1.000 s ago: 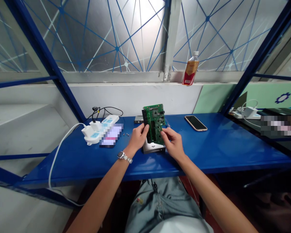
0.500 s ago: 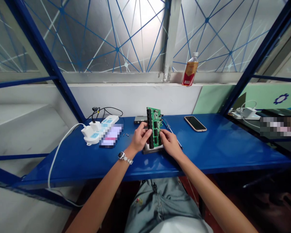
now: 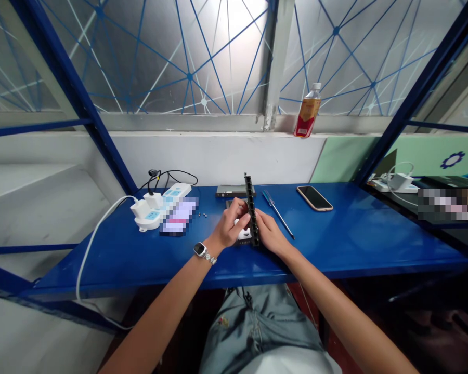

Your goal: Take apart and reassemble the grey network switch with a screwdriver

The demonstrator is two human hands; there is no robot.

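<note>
Between my two hands a circuit board (image 3: 250,208) stands nearly upright, turned edge-on so that its row of black ports faces me. My left hand (image 3: 234,222) grips it from the left with fingers and thumb. On the other side my right hand (image 3: 270,230) holds its face, its fingers partly hidden by the board. Below and behind the board lies an open metal casing (image 3: 243,234) with something white inside, mostly covered by my hands. A flat grey metal cover (image 3: 234,191) rests behind it on the blue desk.
A screwdriver (image 3: 278,214) lies right of my hands, with a phone (image 3: 314,198) farther right. On the left are several small screws (image 3: 203,214), a blurred-out phone (image 3: 179,217) and a white power strip (image 3: 150,221) with cables. A bottle (image 3: 308,111) stands on the ledge.
The circuit board has turned from showing its green component face to edge-on, ports toward me. Both hands have shifted slightly with it and still hold it.
</note>
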